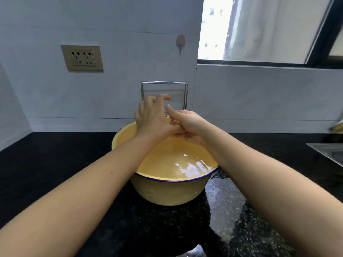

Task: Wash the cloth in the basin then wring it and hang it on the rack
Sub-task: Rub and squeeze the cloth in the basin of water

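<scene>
A yellow basin [168, 191] with a blue rim stands on the black counter, and the water in it is rippling. Both hands are raised over its far rim and touch each other. My left hand [153, 115] has its fingers spread and slightly curled. My right hand [187, 125] presses against the left palm with its thumb up; its fingers are partly hidden under the left hand. No cloth shows in either hand or in the water. A chrome wire rack [164, 82] stands against the wall just behind the hands. Something pale may hang on it, but I cannot tell.
The black counter [61, 158] is wet to the right of the basin. A steel sink [328, 154] sits at the right edge, with a brush [336, 127] behind it. On the wall are a power socket [82, 58] and a hook [180, 42]. A window is at upper right.
</scene>
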The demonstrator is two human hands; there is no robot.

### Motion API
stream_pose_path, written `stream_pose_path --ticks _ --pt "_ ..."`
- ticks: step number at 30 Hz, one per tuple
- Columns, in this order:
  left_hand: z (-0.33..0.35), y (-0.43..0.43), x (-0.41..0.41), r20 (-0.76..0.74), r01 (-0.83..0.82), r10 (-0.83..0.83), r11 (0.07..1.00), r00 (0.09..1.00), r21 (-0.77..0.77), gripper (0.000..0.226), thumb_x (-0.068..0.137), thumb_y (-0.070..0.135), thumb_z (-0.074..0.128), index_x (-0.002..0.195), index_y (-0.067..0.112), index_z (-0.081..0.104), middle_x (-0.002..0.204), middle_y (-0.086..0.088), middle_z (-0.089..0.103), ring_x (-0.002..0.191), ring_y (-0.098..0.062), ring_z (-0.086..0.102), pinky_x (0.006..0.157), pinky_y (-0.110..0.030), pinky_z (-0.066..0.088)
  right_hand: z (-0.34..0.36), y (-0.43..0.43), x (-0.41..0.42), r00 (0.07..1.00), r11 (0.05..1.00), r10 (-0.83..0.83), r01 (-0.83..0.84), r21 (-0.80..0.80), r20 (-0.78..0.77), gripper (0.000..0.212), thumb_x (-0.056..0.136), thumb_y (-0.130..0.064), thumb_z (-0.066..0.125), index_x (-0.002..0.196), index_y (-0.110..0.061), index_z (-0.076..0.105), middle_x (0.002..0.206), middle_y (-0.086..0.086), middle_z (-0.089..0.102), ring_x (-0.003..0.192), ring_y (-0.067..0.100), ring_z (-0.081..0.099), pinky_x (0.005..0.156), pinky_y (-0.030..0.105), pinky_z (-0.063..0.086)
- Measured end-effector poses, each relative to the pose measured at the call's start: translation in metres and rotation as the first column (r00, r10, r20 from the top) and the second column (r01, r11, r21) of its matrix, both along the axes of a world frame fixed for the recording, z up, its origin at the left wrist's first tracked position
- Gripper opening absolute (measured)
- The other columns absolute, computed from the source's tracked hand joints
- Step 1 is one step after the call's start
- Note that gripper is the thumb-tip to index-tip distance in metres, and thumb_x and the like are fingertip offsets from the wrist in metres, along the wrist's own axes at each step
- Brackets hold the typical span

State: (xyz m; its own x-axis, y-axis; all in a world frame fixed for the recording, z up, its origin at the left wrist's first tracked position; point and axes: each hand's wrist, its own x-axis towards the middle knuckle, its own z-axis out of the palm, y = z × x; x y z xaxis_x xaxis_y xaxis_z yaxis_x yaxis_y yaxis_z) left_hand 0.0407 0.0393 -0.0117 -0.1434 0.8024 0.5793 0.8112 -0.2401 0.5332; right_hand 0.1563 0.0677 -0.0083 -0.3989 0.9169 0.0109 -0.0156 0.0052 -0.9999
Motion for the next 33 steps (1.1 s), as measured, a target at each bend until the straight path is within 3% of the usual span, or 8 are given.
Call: stream_pose_path --ticks 3,6,9,12,18,21,27,33 --pt "0.0 -0.004 -0.004 0.104 0.09 -0.09 0.996 0.991 0.005 0.081 0.053 0.048 0.079 0.124 0.034 0.043 0.123 -0.002 0.041 0.118 -0.02 0.038 0.098 -0.035 0.032 0.002 0.002 0.006 0.995 0.997 -0.075 0.074 -0.018 -0.058 0.034 0.082 -0.037 0.068 0.071 -0.015 0.043 0.048 -0.005 0.042 0.038 0.008 0.04 0.046 0.022 0.044" --pt "0.003 -0.007 -0.006 0.254 0.179 -0.189 0.982 0.948 0.063 0.062 0.065 0.033 0.077 0.119 0.026 0.048 0.114 0.003 0.038 0.115 -0.018 0.042 0.102 -0.036 0.035 0.006 0.002 0.009 0.985 0.989 -0.144 0.142 -0.036 -0.093 0.035 0.083 -0.036 0.067 0.073 -0.019 0.038 0.049 -0.004 0.039 0.036 0.007 0.032 0.033 0.017 0.027" --pt "0.007 -0.008 -0.008 0.32 0.154 -0.178 0.983 0.931 0.097 0.041 0.075 0.021 0.065 0.113 0.019 0.051 0.11 0.002 0.04 0.11 -0.021 0.045 0.101 -0.043 0.038 0.016 -0.002 0.005 0.994 0.992 -0.103 0.1 -0.078 -0.047 0.053 0.073 -0.069 0.057 0.065 -0.018 0.041 0.051 -0.002 0.039 0.039 0.01 0.03 0.033 0.019 0.019" --pt "0.011 -0.01 -0.01 0.436 0.124 -0.163 0.985 0.885 0.116 0.033 0.073 0.033 0.056 0.104 0.02 0.052 0.107 0.002 0.044 0.108 -0.021 0.047 0.099 -0.045 0.039 0.026 -0.007 0.002 0.999 0.993 -0.03 0.025 -0.116 -0.043 0.069 0.071 -0.084 0.032 0.049 -0.018 0.034 0.048 0.001 0.037 0.038 0.013 0.025 0.04 0.021 0.011" --pt "0.013 -0.012 -0.007 0.536 0.182 -0.216 0.976 0.816 0.116 0.032 0.071 0.048 0.043 0.092 0.027 0.054 0.096 0.012 0.046 0.109 -0.016 0.045 0.103 -0.046 0.035 0.038 -0.013 -0.01 0.974 0.985 -0.114 0.085 0.15 0.196 0.065 0.083 -0.074 0.025 0.045 -0.021 0.026 0.045 -0.001 0.027 0.04 0.015 0.021 0.048 0.031 0.011" --pt "0.013 -0.013 -0.008 0.566 0.216 -0.248 0.968 0.786 0.124 0.033 0.067 0.056 0.04 0.085 0.033 0.054 0.093 0.017 0.044 0.111 -0.016 0.044 0.105 -0.046 0.033 0.043 -0.013 -0.013 0.949 0.967 -0.124 0.051 0.248 0.29 0.064 0.086 -0.071 0.024 0.045 -0.021 0.029 0.04 -0.005 0.029 0.037 0.014 0.02 0.045 0.028 0.014" --pt "0.016 -0.017 -0.005 0.59 0.249 -0.301 0.954 0.749 0.17 0.037 0.061 0.067 0.032 0.077 0.038 0.05 0.104 -0.003 0.053 0.115 -0.026 0.045 0.106 -0.05 0.032 0.043 -0.013 -0.021 0.889 0.93 -0.194 0.032 0.367 0.414 0.055 0.088 -0.061 0.031 0.052 -0.02 0.034 0.036 -0.008 0.029 0.034 0.014 0.022 0.038 0.018 0.017" --pt "0.011 -0.013 -0.008 0.588 0.243 -0.225 0.969 0.777 0.049 0.055 0.057 0.08 0.026 0.079 0.038 0.056 0.09 0.01 0.057 0.107 -0.02 0.05 0.103 -0.047 0.034 0.033 -0.015 -0.026 0.809 0.899 -0.25 -0.009 0.437 0.532 0.049 0.086 -0.053 0.04 0.052 -0.02 0.026 0.031 -0.011 0.024 0.028 0.012 0.02 0.039 0.021 0.018"
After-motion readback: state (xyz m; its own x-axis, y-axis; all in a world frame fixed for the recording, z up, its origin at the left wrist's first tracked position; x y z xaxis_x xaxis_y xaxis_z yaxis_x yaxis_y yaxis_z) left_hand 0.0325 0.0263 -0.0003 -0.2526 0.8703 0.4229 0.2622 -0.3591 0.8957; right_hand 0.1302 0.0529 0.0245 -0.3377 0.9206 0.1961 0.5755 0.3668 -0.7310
